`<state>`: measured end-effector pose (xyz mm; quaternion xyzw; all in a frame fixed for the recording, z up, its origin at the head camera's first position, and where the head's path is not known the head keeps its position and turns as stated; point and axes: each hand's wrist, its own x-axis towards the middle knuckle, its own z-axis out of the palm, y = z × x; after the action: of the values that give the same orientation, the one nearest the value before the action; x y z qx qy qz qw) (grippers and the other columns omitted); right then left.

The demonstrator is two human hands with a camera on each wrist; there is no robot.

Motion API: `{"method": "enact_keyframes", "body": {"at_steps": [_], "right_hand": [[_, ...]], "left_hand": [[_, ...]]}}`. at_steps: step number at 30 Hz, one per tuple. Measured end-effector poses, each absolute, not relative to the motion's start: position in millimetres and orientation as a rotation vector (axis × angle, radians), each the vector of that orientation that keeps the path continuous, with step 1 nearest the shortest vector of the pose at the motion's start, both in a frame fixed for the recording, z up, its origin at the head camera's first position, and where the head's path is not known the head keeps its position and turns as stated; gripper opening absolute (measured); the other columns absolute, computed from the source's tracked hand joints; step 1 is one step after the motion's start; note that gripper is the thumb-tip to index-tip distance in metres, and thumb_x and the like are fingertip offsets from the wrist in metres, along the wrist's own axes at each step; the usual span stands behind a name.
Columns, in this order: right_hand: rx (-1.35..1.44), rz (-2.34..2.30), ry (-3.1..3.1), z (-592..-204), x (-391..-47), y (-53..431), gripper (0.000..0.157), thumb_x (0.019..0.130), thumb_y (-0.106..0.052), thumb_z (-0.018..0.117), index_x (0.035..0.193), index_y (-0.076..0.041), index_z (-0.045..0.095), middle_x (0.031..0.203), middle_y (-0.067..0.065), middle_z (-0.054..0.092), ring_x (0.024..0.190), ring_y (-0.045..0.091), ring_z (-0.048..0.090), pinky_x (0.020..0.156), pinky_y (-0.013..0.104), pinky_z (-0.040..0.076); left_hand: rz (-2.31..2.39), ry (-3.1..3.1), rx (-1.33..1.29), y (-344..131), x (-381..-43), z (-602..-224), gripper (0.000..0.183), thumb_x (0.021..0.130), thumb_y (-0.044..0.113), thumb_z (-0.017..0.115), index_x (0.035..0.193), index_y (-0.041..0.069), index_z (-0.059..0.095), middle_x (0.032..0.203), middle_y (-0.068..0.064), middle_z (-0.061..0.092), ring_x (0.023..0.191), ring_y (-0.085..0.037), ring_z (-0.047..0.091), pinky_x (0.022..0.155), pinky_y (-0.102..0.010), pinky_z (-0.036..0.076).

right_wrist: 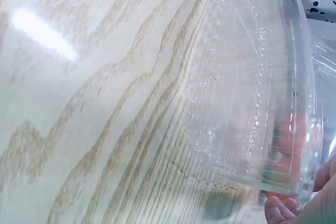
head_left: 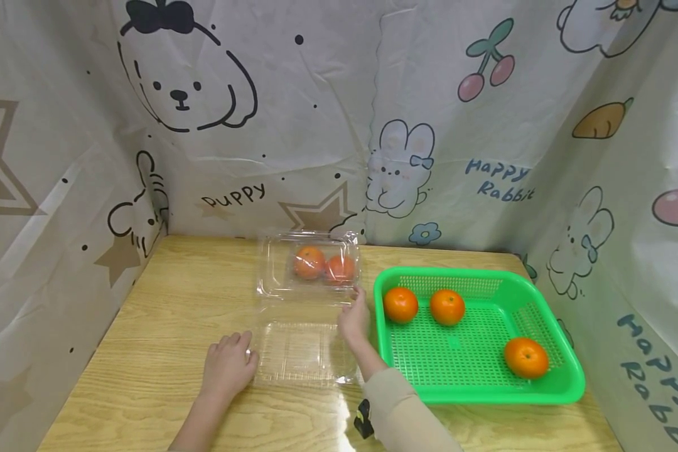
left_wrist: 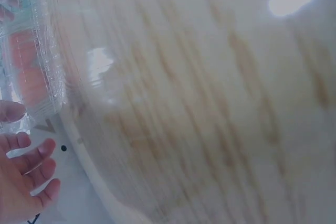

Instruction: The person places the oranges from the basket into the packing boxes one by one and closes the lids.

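See a clear plastic box (head_left: pixel 294 355) lying open between the left hand (head_left: pixel 228 365) and the right hand (head_left: pixel 355 319), longest from near to far. Look just past the right hand, the nearer one, for the far half with two oranges (head_left: pixel 309 262), seen through shiny plastic. Pinching a side edge with right thumb and fingers; can't tell if gripping or just touching with the left. Hard to make out: the fold. Partly hidden by the right sleeve (head_left: pixel 409 411): a small black thing (head_left: pixel 364 419).

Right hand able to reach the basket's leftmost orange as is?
Probably yes: only the rim of the green basket stands between the right hand and the leftmost orange, which lies uncovered. The fingers, though, seem to pinch the clear container.
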<state>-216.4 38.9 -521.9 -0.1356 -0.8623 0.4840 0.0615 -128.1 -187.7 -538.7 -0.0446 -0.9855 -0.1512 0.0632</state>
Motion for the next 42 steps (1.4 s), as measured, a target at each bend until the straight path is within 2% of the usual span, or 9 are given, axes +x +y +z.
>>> {"method": "enact_keyframes", "body": {"at_steps": [5,12,18,25,31,42], "right_hand": [[-0.431,1.457,-2.621,-521,-215,39,0.057,0.079,0.004,0.054,0.133,-0.002,0.037,0.123,0.020,0.052,0.090,0.033,0.058,0.073,0.043,0.048],[-0.433,1.422,-2.642,-515,-210,39,0.069,0.072,-0.003,0.058,0.135,0.007,0.032,0.130,0.026,0.042,0.117,0.042,0.043,0.095,0.050,0.038],[-0.276,1.422,-2.642,-503,-200,40,0.070,0.070,-0.003,0.061,0.134,0.006,0.032,0.132,0.025,0.038,0.120,0.041,0.038,0.098,0.052,0.034],[-0.081,1.369,-2.679,-484,-190,48,0.066,0.075,-0.009,0.062,0.135,-0.001,0.036,0.137,0.019,0.036,0.125,0.036,0.035,0.101,0.050,0.032],[0.105,1.235,-2.681,-469,-188,62,0.055,0.076,-0.007,0.063,0.128,-0.003,0.045,0.130,0.016,0.044,0.120,0.034,0.041,0.099,0.048,0.035],[0.111,0.935,-2.759,-456,-201,105,0.049,0.077,-0.010,0.063,0.124,-0.005,0.050,0.129,0.016,0.047,0.118,0.035,0.042,0.098,0.050,0.034]], "left_hand": [[-0.455,-2.975,-0.126,-185,-129,-538,0.035,0.085,0.021,0.053,0.112,-0.001,0.057,0.100,-0.019,0.061,0.090,-0.036,0.056,0.076,-0.050,0.043],[-0.442,-2.977,-0.114,-184,-131,-539,0.033,0.084,0.020,0.052,0.110,0.000,0.057,0.098,-0.019,0.060,0.089,-0.035,0.055,0.074,-0.050,0.043],[-0.432,-2.968,-0.110,-184,-131,-540,0.033,0.084,0.020,0.054,0.109,0.000,0.057,0.095,-0.018,0.060,0.085,-0.034,0.055,0.072,-0.049,0.044],[-0.447,-2.971,-0.101,-183,-130,-541,0.037,0.085,0.021,0.053,0.113,-0.002,0.056,0.101,-0.020,0.060,0.091,-0.037,0.055,0.075,-0.051,0.043],[-0.450,-2.975,-0.086,-183,-129,-541,0.037,0.085,0.022,0.053,0.113,-0.002,0.056,0.102,-0.020,0.060,0.092,-0.037,0.054,0.076,-0.052,0.043],[-0.444,-2.963,-0.095,-182,-128,-542,0.032,0.084,0.022,0.053,0.107,0.001,0.057,0.093,-0.016,0.060,0.083,-0.032,0.054,0.071,-0.048,0.044]]}}
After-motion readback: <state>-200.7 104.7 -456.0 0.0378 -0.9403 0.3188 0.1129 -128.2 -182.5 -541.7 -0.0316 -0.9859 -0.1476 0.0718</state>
